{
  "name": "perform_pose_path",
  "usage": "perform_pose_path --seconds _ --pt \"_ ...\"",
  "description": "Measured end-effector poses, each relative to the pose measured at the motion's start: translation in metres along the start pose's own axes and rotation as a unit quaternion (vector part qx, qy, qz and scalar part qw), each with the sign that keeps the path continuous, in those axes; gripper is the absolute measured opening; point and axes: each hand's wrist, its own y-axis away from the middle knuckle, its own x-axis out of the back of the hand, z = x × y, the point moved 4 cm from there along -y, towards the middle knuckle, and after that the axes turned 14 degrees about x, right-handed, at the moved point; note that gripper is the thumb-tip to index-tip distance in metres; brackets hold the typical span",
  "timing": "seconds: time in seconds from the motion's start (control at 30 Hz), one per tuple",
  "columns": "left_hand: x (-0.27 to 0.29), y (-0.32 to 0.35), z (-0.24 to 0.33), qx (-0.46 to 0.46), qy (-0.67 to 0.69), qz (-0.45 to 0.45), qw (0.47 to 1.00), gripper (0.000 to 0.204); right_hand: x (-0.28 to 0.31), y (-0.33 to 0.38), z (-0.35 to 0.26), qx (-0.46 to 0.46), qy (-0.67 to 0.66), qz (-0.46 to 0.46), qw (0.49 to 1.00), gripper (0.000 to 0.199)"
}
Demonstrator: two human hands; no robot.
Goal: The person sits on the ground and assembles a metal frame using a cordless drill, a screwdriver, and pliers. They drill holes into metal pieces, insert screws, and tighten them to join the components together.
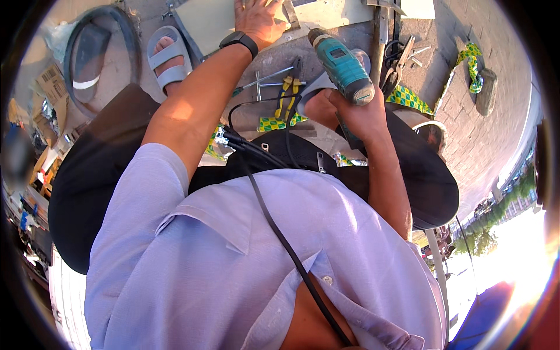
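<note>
My left hand, with a black band on its wrist, lies with its fingers stretched out on a pale flat board at the top edge. Its fingertips run up to the picture's edge. Beside it is a small brownish strip. My right hand grips a teal cordless drill by the handle, its dark chuck pointing up and left toward the board. The chuck stands apart from the board's surface, and I cannot make out a bit in it.
Yellow-handled pliers and a metal T-shaped tool lie between my feet. Right of the drill are a hammer and dark shears. A black rubber loop lies at left, a stone at right. Cables cross my lap.
</note>
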Motion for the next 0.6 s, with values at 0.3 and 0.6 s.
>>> perform_pose_path --seconds 0.3,0.6 --pt "0.006 -0.001 0.001 0.038 -0.007 -0.044 0.998 0.085 -0.020 -0.019 0.013 0.052 -0.031 0.022 0.998 0.035" --pt "-0.010 -0.004 -0.009 0.027 0.002 -0.030 0.999 0.087 -0.026 -0.026 0.018 0.016 -0.038 0.015 0.999 0.034"
